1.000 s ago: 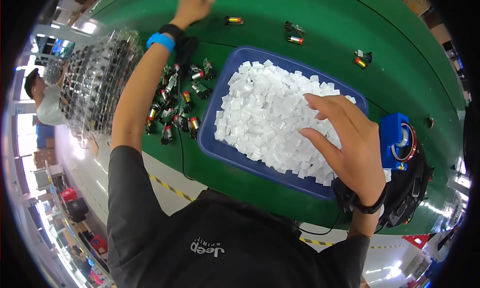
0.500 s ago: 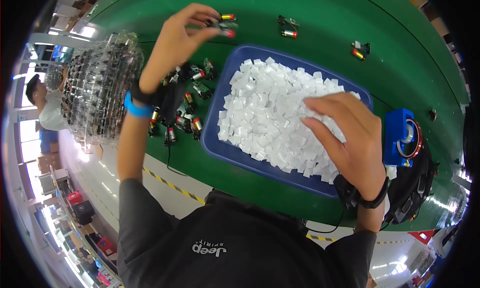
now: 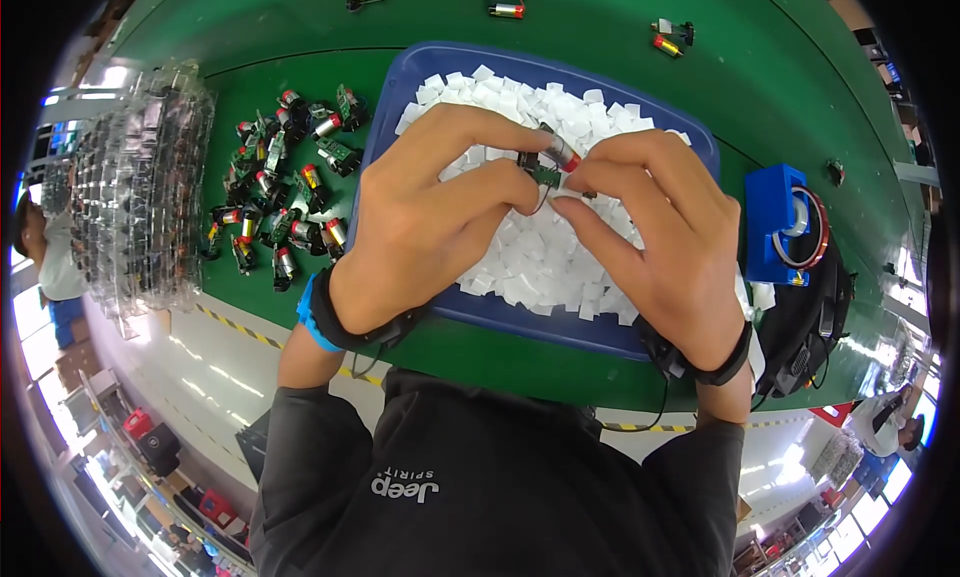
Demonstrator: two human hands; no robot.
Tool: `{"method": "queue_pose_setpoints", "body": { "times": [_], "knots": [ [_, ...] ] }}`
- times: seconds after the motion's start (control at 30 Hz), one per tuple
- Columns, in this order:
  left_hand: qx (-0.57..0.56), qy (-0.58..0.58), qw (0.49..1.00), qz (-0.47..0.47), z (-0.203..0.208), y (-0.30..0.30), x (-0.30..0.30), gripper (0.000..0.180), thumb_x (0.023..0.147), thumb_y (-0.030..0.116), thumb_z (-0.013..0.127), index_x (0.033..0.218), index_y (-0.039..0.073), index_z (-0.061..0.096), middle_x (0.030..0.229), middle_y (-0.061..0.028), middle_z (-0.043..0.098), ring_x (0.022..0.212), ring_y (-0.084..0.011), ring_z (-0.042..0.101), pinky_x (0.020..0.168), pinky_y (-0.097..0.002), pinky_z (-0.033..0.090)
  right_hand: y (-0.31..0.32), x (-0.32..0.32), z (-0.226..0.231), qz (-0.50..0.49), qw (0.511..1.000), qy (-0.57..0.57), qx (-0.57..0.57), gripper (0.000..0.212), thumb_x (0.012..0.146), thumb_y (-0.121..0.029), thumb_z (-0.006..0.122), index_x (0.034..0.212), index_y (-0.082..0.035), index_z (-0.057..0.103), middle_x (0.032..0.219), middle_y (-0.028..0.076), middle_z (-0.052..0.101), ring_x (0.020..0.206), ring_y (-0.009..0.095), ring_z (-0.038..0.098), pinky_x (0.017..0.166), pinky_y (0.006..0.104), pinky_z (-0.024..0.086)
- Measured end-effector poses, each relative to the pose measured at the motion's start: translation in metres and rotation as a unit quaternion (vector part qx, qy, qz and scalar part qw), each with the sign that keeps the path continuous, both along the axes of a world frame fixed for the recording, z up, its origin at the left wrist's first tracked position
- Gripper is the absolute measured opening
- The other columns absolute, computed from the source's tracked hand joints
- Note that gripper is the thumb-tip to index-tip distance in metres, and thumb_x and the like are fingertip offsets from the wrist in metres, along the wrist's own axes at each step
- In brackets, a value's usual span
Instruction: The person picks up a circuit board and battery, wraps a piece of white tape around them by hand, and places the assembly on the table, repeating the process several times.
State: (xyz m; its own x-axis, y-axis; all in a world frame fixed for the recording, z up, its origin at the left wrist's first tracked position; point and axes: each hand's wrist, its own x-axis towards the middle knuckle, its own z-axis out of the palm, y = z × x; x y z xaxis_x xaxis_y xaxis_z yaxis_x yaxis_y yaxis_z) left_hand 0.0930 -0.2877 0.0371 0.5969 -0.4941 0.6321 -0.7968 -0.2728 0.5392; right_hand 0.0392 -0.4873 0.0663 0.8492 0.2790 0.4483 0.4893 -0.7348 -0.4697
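Observation:
Over the blue tray (image 3: 600, 335) of small white square pieces (image 3: 520, 267), both hands meet. My left hand (image 3: 425, 212) pinches a small circuit board assembly (image 3: 545, 170), with a green board and a silver, red-ended cylinder joined to it. My right hand (image 3: 660, 227) comes in from the other side, thumb and fingers closed in at the red end and the wires. What lies between its fingertips is too small and covered to make out. To the left of the tray, many similar board assemblies (image 3: 312, 187) lie in a loose pile.
Single assemblies (image 3: 506, 11) lie along the far part of the green table (image 3: 250, 37). A blue tape dispenser (image 3: 770, 227) stands right of the tray, beside a black bag (image 3: 820, 327). A tall stack of clear plastic trays (image 3: 140, 197) is at the left, with a person (image 3: 50, 247) beyond it.
My left hand has come from the far left side to the tray's middle, carrying the board assembly. My right hand has shifted left and meets it. The whole view has shifted a little.

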Motion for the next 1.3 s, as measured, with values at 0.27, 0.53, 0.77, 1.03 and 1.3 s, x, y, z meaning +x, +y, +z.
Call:
{"method": "queue_pose_setpoints", "body": {
  "times": [0.27, 0.53, 0.77, 1.03, 1.3],
  "knots": [
    [0.025, 0.017, 0.999, -0.027, -0.004, 0.007, -0.003, 0.019, 0.064, -0.012, 0.072, 0.072, 0.004, 0.065, 0.105, -0.0108, 0.071, 0.097, -0.0285, 0.068, 0.077, -0.0347, 0.056, -0.009, 0.004, -0.009, 0.002, 0.99, 0.122, 0.067, 0.018, 0.077, -0.001, 0.078, 0.091, -0.002, 0.066, 0.099, 0.007, 0.064, 0.085, 0.021, 0.063, 0.069, 0.0303, 0.054],
    [-0.015, -0.013, 1.0, -0.022, -0.007, 0.006, -0.002, 0.022, 0.057, -0.01, 0.072, 0.071, 0.005, 0.065, 0.101, -0.0076, 0.07, 0.09, -0.0277, 0.068, 0.071, -0.0345, 0.056, -0.026, 0.02, -0.013, -0.001, 0.951, 0.254, 0.176, 0.009, 0.09, -0.006, 0.068, 0.096, 0.0, 0.064, 0.107, 0.006, 0.063, 0.088, 0.015, 0.063, 0.073, 0.0281, 0.052],
    [-0.056, 0.007, 0.997, -0.062, 0.002, 0.01, -0.005, 0.018, 0.068, -0.013, 0.073, 0.073, 0.001, 0.065, 0.107, -0.0171, 0.069, 0.097, -0.0341, 0.069, 0.081, -0.0384, 0.058, -0.033, 0.022, -0.019, -0.085, 0.984, 0.146, 0.05, 0.017, 0.095, -0.01, 0.064, 0.109, -0.002, 0.067, 0.108, 0.008, 0.066, 0.089, 0.015, 0.063, 0.073, 0.0281, 0.053],
    [-0.049, 0.116, 0.989, -0.074, 0.007, 0.01, -0.005, 0.021, 0.072, -0.009, 0.074, 0.089, 0.003, 0.068, 0.111, -0.0137, 0.068, 0.106, -0.0301, 0.067, 0.087, -0.0367, 0.057, -0.025, 0.017, 0.0, 0.035, 0.838, 0.403, 0.365, 0.027, 0.092, -0.006, 0.068, 0.118, 0.002, 0.066, 0.105, 0.007, 0.069, 0.093, 0.013, 0.064, 0.074, 0.0287, 0.055],
    [-0.121, 0.414, 0.897, -0.101, 0.008, 0.009, -0.003, 0.029, 0.093, 0.004, 0.067, 0.119, -0.001, 0.057, 0.115, -0.0097, 0.065, 0.1, -0.0201, 0.066, 0.088, -0.034, 0.057, -0.018, 0.012, 0.0, 0.012, 0.929, 0.255, 0.27, 0.028, 0.088, -0.004, 0.073, 0.115, 0.0, 0.068, 0.104, 0.006, 0.07, 0.091, 0.013, 0.065, 0.08, 0.0271, 0.054]
  ]
}}
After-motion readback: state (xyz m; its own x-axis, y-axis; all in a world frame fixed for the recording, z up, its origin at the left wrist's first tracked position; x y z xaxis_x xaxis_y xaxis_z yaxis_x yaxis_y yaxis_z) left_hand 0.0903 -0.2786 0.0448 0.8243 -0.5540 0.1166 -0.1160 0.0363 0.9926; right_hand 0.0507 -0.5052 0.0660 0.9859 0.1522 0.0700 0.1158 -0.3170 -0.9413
